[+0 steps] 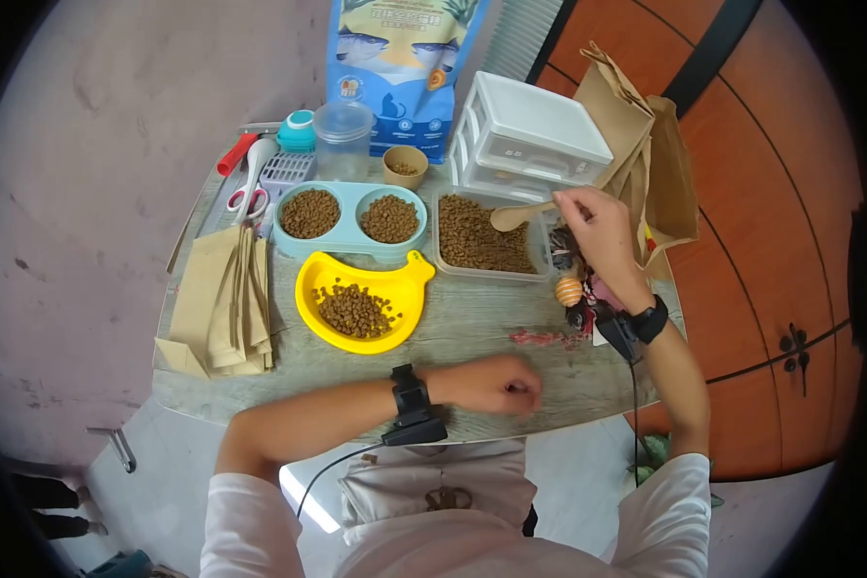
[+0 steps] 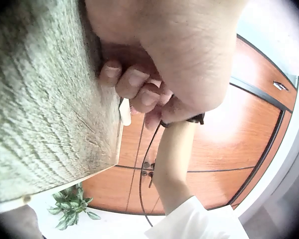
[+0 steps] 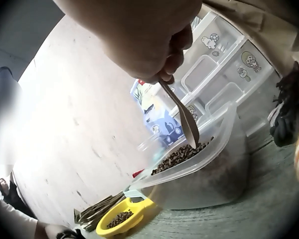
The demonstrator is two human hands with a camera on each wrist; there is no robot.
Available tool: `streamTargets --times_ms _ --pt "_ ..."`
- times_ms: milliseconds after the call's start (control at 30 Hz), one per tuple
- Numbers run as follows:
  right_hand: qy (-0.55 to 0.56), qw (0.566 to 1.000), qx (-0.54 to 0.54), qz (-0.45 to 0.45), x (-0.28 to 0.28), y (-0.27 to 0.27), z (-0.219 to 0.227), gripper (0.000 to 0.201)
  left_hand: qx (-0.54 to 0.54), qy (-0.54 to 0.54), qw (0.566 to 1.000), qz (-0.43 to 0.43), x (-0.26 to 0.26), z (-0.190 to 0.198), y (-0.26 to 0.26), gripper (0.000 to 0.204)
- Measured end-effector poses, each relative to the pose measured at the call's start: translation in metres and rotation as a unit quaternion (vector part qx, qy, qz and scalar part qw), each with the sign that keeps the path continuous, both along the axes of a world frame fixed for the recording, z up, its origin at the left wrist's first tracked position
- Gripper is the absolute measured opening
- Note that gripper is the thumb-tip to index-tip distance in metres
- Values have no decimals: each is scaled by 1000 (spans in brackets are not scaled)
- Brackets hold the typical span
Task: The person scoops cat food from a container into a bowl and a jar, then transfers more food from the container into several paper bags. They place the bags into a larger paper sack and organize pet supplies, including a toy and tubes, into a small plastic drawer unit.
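My right hand pinches the handle of a beige spoon. In the right wrist view the spoon's bowl points down, close over the brown kibble in a clear plastic container. My left hand rests near the table's front edge, holding nothing. The left wrist view shows its fingers loosely curled beside the wood-grain tabletop. Left of the container stands a light blue double bowl with kibble in both hollows. A yellow bowl in front of it also holds kibble.
Folded paper bags lie at left; another paper bag stands at right. Behind are a blue food pouch, a white drawer box, a clear jar and a small brown cup. An orange striped ball lies near my right wrist.
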State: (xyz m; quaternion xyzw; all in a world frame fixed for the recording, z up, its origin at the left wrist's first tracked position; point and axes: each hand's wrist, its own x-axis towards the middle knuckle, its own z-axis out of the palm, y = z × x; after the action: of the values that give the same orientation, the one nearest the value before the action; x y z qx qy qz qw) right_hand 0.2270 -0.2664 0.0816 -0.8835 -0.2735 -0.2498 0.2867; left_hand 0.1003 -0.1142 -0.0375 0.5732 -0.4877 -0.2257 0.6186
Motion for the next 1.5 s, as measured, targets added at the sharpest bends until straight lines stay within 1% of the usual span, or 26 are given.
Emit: streamTargets --times_ms 33,67,100,133,167,200,233,267,333,367,400,433,467,500,567,600,667,800,867,1000,1067,1100,1167,1300,1367,1500 --pt "-22 999 -26 11 -2 2 2 14 -11 26 999 35 -2 -1 -1 16" --pt "-24 999 -21 8 -2 6 1 14 -7 24 999 32 -2 -6 -5 16" --pt "-64 997 -24 44 0 11 2 13 -30 64 994 78 1 -9 -8 12" --pt "-105 991 -27 80 1 16 2 12 -53 103 986 123 3 -12 -10 15" --pt "-120 987 -50 90 3 20 4 11 -49 100 986 121 6 -16 -9 15" --pt "-123 987 -46 87 6 24 4 11 -37 219 970 104 10 -10 -4 19" --pt "-146 981 -68 111 10 28 3 12 -25 335 938 86 12 -6 -1 23" --pt "-168 972 -90 135 13 31 1 13 -22 332 939 85 13 -4 -2 23" --pt "-144 974 -77 155 19 35 -5 14 -93 407 895 156 12 -3 -4 32" --pt "-117 975 -65 176 22 36 -9 15 -93 407 895 156 13 -3 -4 32" --pt "-116 975 -65 177 24 36 -13 15 -112 412 884 191 13 -3 -4 35" --pt "-86 979 -63 172 27 34 -17 15 -132 417 870 225 13 -4 -4 39" --pt "-56 983 -60 166 28 32 -21 16 -134 420 869 226 13 -5 -3 39" --pt "-54 982 -61 168 27 31 -25 16 -152 416 866 232 14 -5 -2 40" --pt "90 991 25 100 23 27 -31 19 -171 412 863 238 15 -6 0 41" --pt "91 990 24 101 25 24 -31 19 -179 403 865 240 15 -7 0 42" --pt "233 972 10 32 29 15 -30 28 -187 394 867 240 14 -7 -1 43" --pt "260 965 1 23 37 1 -41 33 -190 389 868 242 14 -6 -1 48" --pt "314 949 16 13 38 -1 -42 34 -188 384 872 241 14 -7 0 49" --pt "304 952 20 13 43 -1 -50 35 -171 379 877 239 14 -4 1 53" --pt "315 948 -9 -27 49 -1 -52 38 -165 383 876 244 14 -4 0 55" --pt "317 948 -9 -31 47 1 -49 38 -170 380 877 241 14 -5 0 56" --pt "321 947 6 3 42 12 -39 40 -175 378 878 236 14 -6 -2 57" --pt "327 945 -22 1 45 11 -38 40 -170 370 883 232 15 -5 1 55" --pt "355 934 -32 -30 40 10 -31 40 -164 367 888 224 14 -6 0 53" --pt "378 925 -4 -26 44 4 -42 38 -149 347 902 209 13 -6 -1 52"
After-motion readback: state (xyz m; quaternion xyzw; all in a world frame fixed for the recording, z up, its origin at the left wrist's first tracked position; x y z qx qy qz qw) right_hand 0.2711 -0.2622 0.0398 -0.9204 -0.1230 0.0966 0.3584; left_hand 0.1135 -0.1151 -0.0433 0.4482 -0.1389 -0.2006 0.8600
